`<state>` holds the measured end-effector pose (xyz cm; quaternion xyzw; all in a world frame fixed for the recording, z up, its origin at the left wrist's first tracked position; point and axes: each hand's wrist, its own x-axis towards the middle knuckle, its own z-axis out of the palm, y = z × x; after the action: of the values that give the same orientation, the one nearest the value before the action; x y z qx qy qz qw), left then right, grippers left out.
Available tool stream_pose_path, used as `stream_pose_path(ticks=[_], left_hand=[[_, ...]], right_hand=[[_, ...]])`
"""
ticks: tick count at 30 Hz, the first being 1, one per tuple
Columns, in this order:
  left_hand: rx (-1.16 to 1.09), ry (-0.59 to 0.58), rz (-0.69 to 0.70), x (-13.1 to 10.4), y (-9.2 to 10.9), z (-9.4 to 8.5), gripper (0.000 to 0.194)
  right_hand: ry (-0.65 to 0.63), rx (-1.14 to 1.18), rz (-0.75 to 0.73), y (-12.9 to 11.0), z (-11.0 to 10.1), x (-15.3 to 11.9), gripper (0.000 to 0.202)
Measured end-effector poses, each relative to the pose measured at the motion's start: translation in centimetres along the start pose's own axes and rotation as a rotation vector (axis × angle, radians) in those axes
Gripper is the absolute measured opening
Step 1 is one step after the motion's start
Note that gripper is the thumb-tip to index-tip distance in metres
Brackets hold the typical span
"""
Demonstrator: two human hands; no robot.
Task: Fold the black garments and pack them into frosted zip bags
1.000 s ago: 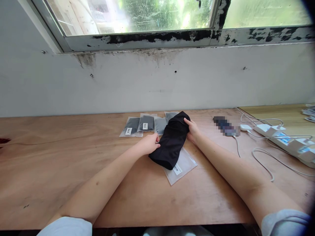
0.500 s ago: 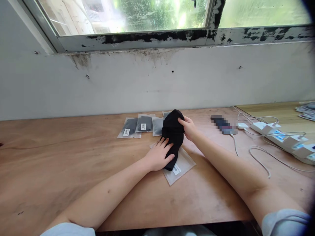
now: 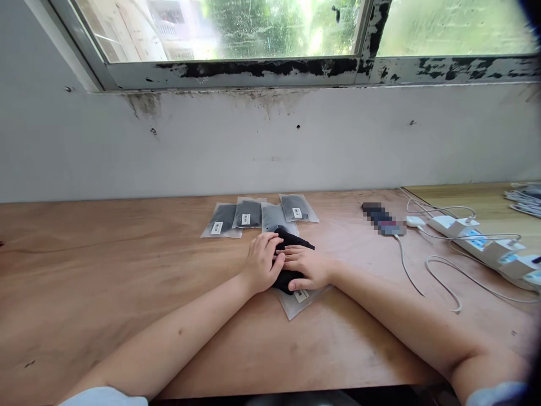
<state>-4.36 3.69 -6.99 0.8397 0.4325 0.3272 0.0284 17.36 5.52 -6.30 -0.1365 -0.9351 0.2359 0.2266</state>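
head view: black cloth [image 3: 288, 279] is covered by both hands and laid partly over a frosted plastic bag [image 3: 291, 309] on the worktop [image 3: 127, 270], just in front of four filled packets [image 3: 298, 204]. the right hand [image 3: 310, 267] is laid flat, fingers extended; the left hand [image 3: 261, 261] is curved over the cloth's left side, and whether fabric is pinched there cannot be told. folds are best pressed evenly, with loose edges tucked in

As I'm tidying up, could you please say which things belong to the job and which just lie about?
Job: black folded fabric; flat translucent plastic bag beneath; probably four filled, frosted plastic bags.
Lying about: dark rectangular device; white power strip; white cables.
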Motion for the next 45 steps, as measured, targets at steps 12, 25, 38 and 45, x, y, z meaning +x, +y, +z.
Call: stream_pose_path(ticks=[12, 25, 38, 45], left_hand=[[0.193, -0.343, 0.049, -0.3, -0.1, 0.6, 0.063], [0.151, -0.338, 0.155, 0.2, 0.0, 1.0, 0.053], [0.089, -0.423, 0.094, 1.0, -0.2, 1.2, 0.055], [-0.148, -0.097, -0.096, 1.2, -0.9, -0.1, 0.024]], right_hand=[[0.513, -0.44, 0.744, 4.1, 0.9, -0.4, 0.03], [0.925, 0.125, 0.757, 5.8, 0.2, -0.7, 0.022], [0.711, 0.386, 0.484, 3.5, 0.1, -0.7, 0.035], [0.406, -0.152, 0.153, 2.5, 0.9, -0.7, 0.051]])
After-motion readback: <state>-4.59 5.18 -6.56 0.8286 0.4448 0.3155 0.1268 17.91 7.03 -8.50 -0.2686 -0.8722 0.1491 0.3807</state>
